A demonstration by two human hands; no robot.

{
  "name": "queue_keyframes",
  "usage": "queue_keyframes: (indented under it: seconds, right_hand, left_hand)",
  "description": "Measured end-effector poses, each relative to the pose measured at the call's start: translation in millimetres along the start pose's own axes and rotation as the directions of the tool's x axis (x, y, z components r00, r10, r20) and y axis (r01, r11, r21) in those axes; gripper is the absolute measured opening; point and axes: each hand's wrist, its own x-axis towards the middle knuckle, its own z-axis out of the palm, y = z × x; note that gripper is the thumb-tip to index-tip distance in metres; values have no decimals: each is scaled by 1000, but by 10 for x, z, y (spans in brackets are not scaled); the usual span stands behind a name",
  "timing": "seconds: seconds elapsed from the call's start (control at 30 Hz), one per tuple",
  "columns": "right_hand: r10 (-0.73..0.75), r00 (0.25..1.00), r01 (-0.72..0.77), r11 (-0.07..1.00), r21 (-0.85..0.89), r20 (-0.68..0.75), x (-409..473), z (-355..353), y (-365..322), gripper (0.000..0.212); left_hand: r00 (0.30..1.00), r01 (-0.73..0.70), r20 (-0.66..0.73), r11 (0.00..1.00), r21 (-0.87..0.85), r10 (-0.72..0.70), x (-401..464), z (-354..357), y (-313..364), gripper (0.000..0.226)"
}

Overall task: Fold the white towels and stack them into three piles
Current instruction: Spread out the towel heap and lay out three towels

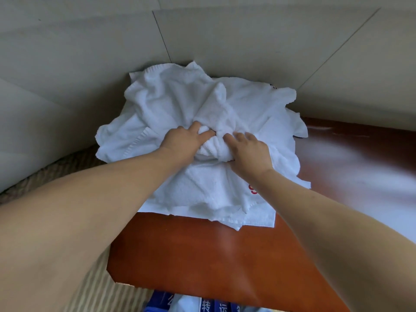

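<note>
On wooden table (202, 255), towels (171, 104), grey wall (225, 37)

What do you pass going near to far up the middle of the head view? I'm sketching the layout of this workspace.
Blue printed item at the bottom edge → bare wooden table → heap of white towels, with the left hand and right hand on it → pale wall.

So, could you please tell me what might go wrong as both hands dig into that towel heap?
The left hand and right hand hold the same bunched towel, so neighbouring towels may lift with it. The heap overhangs the table on its left side, so a tug could drag towels off.
</note>
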Motion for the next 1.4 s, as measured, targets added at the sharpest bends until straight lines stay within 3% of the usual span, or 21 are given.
queue_keyframes:
  seconds: [0.27, 0.57, 0.9, 1.4]
  right_hand:
    - [8, 999, -3, 993, 119, -43, -581, -577, 185, 41]
    - [-13, 986, 27, 996, 82, -164, -1605, -1744, 755, 36]
    - [110, 960, -93, 993, 74, -257, -3131, -2392, 1905, 34]
    - [431, 857, -434, 899, 56, -282, -4804, -2448, 4035, 38]
  left_hand:
    - [997, 75, 14, 991, -112, -73, -569, -627, 399, 79]
    - [995, 84, -38, 978, -193, -93, -1168, -1877, 1173, 75]
    - [993, -41, -113, 988, -147, 25, -1477, -2906, 2755, 71]
    - [936, -332, -200, 914, -234, 289, -806, -3549, 5354, 70]
